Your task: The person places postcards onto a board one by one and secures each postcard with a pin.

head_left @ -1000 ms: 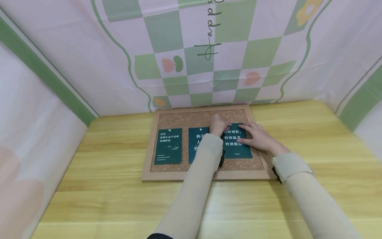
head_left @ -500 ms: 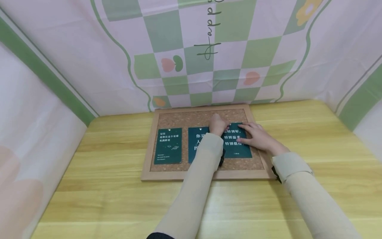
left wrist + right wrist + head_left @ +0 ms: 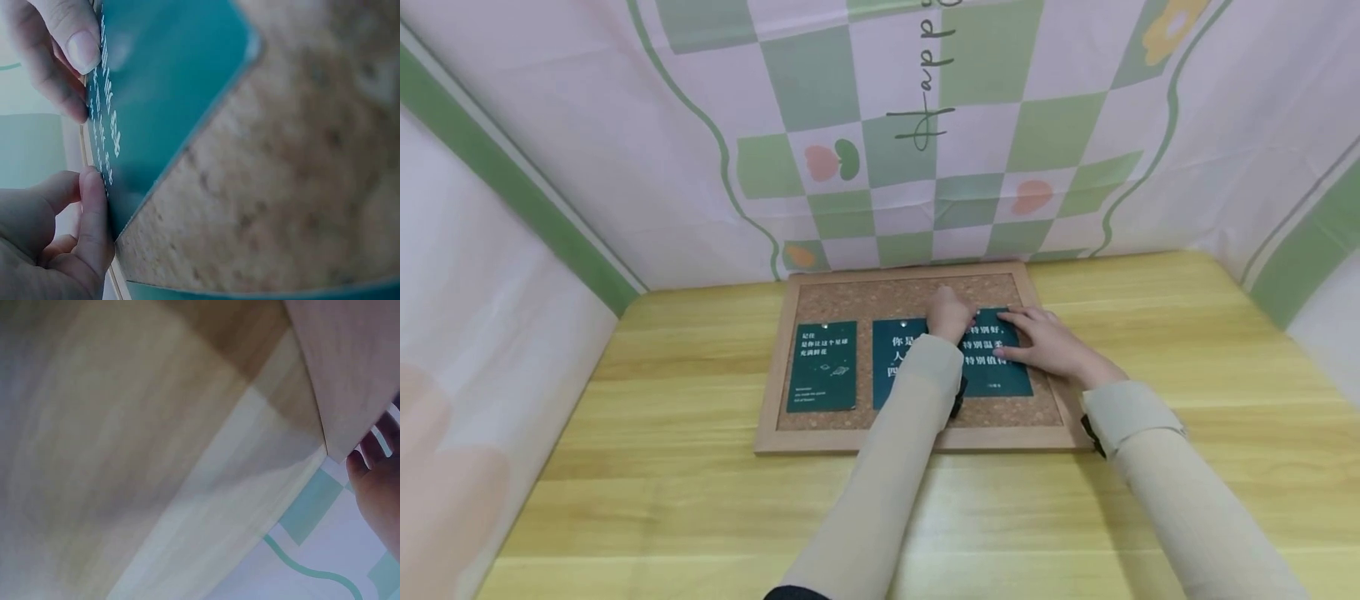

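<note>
A cork board point(image 3: 910, 296) with a wooden frame lies on the table, bearing three dark green cards with white lettering. My left hand point(image 3: 950, 315) pinches at the top edge of the right card point(image 3: 1000, 383); a small pale push pin shows at its fingertips, mostly hidden. In the left wrist view, the left hand's thumb and forefinger point(image 3: 94, 194) meet at that card's edge. My right hand point(image 3: 1048, 343) rests on the same card's right side with its fingers spread. The left card point(image 3: 822, 375) and middle card point(image 3: 886, 367) have small shiny pins at their tops; my left forearm partly covers the middle one.
The yellow wood-grain table point(image 3: 700, 500) extends around the board. A patterned cloth backdrop point(image 3: 715, 208) rises right behind the board's far edge, with cloth walls at both sides. Bare cork point(image 3: 857, 292) shows above the cards.
Almost nothing differs. The left hand stays at the right card's top edge with a very slight shift, and the right hand keeps its place on the card.
</note>
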A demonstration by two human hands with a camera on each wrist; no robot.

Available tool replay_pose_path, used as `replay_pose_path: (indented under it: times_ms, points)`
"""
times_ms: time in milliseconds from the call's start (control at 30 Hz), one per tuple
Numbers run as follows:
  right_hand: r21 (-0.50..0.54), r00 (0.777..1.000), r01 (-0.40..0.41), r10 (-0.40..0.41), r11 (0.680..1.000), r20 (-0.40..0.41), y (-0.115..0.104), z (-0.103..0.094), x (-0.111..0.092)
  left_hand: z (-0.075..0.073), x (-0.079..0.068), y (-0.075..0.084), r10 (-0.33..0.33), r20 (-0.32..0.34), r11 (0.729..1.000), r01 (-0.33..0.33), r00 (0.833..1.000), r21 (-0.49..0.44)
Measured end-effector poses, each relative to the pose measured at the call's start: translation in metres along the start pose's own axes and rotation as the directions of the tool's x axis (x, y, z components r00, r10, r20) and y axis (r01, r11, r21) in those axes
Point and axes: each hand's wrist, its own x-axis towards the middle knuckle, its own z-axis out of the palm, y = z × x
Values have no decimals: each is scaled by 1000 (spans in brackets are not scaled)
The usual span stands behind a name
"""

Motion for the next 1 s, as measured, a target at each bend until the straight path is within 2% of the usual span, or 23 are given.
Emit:
replay_pose_path:
  times_ms: [200, 367, 533, 633, 700, 833, 900, 1000]
  points:
    - [-6, 1000, 5, -5, 1000, 8, -3, -2, 1, -3, 0, -4, 21, 40, 999, -19, 999, -50]
    - [-20, 1000, 8, -8, 1000, 21, -5, -4, 3, -5, 7, -5, -26, 116, 985, 45, 993, -168]
    - [-30, 1000, 18, -17, 999, 25, -7, -8, 6, -6, 13, -5, -100, 188, 933, 158, 977, -322]
    - [-42, 999, 26, -25, 999, 21, -8, -10, 7, -8, 12, -6, -120, 208, 897, 196, 971, -397]
    - [-42, 999, 34, -33, 999, 22, -10, -12, 9, -11, 9, -7, -100, 204, 870, 185, 974, -457]
    - [-13, 999, 39, -38, 999, 27, -14, -16, 12, -22, 9, -7, -44, 149, 841, 117, 988, -529]
    - [8, 999, 32, -32, 999, 32, -16, -19, 13, -31, 11, -7, -15, 122, 852, 77, 992, -517]
    - [21, 999, 18, -18, 1000, 39, -17, -26, 15, -46, 18, -7, 18, 87, 911, 19, 996, -411]
